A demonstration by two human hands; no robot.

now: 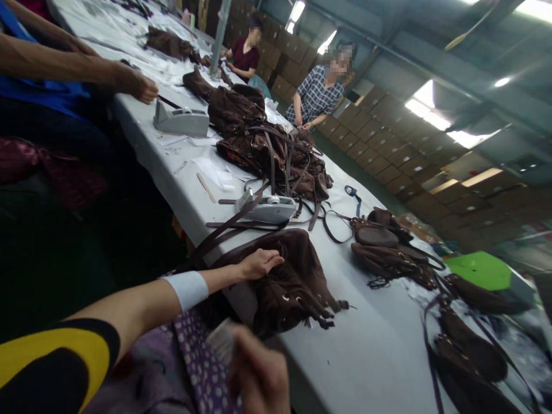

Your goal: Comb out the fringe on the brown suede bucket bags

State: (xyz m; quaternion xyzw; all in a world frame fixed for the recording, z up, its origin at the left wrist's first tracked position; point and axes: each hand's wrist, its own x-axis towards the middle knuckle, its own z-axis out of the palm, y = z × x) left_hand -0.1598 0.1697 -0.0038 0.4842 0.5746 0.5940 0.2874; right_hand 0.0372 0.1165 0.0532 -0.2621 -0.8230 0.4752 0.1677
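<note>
Left hand [259, 264] rests half-open on the bag [297, 287], steadying it at the worktop [366, 356] edge, while the right hand [259, 376], nearer the body, is too blurred to tell its grip.

We log the suede bag [297, 287] as dark brown, flecked with small pale studs. Wristband [187, 289]: plain white. Sleeve [56, 362]: black with a yellow band. Lap cloth [202, 368]: purple, white polka dots. Table [371, 356]: pale grey-white. Near tape dispenser [268, 208] and far dispenser [181, 122]: light grey. One neighbour's shirt [38, 86] is blue, another's blouse [317, 95] dark-and-white check. Cartons [388, 155]: tan. Flat panel [480, 270]: bright green.
</note>
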